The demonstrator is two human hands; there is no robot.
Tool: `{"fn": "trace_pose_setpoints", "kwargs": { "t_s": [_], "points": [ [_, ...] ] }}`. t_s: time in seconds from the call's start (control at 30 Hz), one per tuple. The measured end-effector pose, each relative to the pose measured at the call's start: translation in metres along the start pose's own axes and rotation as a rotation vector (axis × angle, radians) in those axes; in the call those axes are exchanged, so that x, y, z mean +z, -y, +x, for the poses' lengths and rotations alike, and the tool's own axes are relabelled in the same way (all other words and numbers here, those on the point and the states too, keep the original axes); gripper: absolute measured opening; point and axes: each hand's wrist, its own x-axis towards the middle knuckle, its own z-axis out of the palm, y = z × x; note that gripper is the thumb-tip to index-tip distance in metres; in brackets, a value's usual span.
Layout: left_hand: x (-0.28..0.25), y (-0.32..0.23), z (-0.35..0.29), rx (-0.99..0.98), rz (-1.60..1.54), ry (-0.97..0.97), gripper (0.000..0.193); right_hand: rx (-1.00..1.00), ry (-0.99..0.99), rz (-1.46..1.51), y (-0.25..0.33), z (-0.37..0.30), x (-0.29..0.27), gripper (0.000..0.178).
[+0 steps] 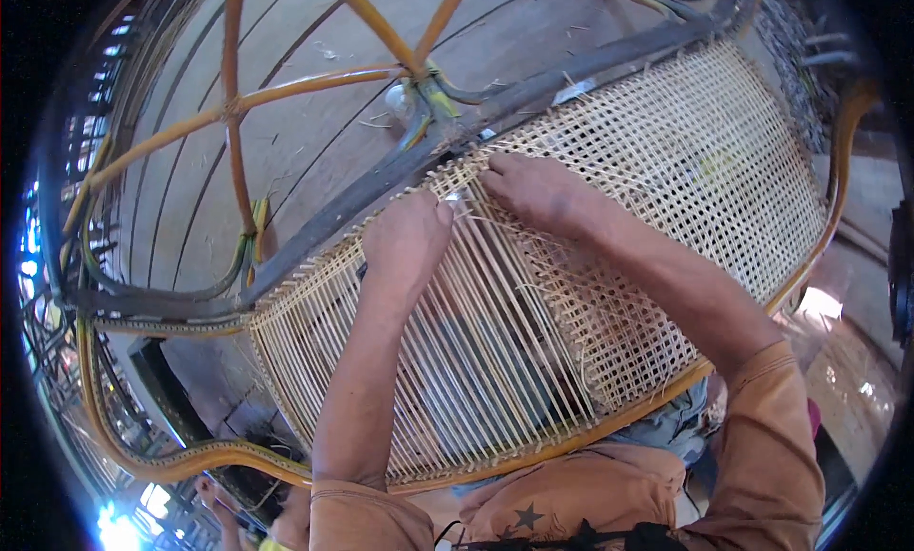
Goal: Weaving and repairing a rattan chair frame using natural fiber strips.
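A curved rattan seat panel (705, 160) lies across my lap, its right part woven in an open lattice. On its left part, parallel cane strands (457, 360) run from the near rim to the far rim. My left hand (405, 241) is closed near the far rim, over the parallel strands. A shiny metal tip shows by its thumb and a dark end behind its wrist, so it grips a slim tool mostly hidden by the fingers. To the right, my right hand (538, 194) pinches at the cane along the lattice's edge; the exact strand is hidden by its fingers.
Bent rattan poles (314, 80) of the frame rise beyond the panel, joined to a dark rail (333, 232). A curved rattan arm (190, 460) sweeps round at the left. Cane scraps lie on the tiled floor (324, 27). Another person's hand (209, 494) shows at lower left.
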Motion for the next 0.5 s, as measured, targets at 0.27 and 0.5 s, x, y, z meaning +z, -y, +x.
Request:
{"fn": "trace_pose_setpoints", "kwargs": {
  "t_s": [0.27,0.5],
  "points": [
    [0.019,0.014,-0.007,-0.109,-0.408,-0.173,0.033,-0.011,0.06,0.061,-0.007,0.012,0.009,0.021],
    [0.03,-0.011,0.027,-0.019,-0.611,0.007,0.04,0.486,-0.756,0.606,-0.014,-0.083,-0.05,0.018]
  ]
}}
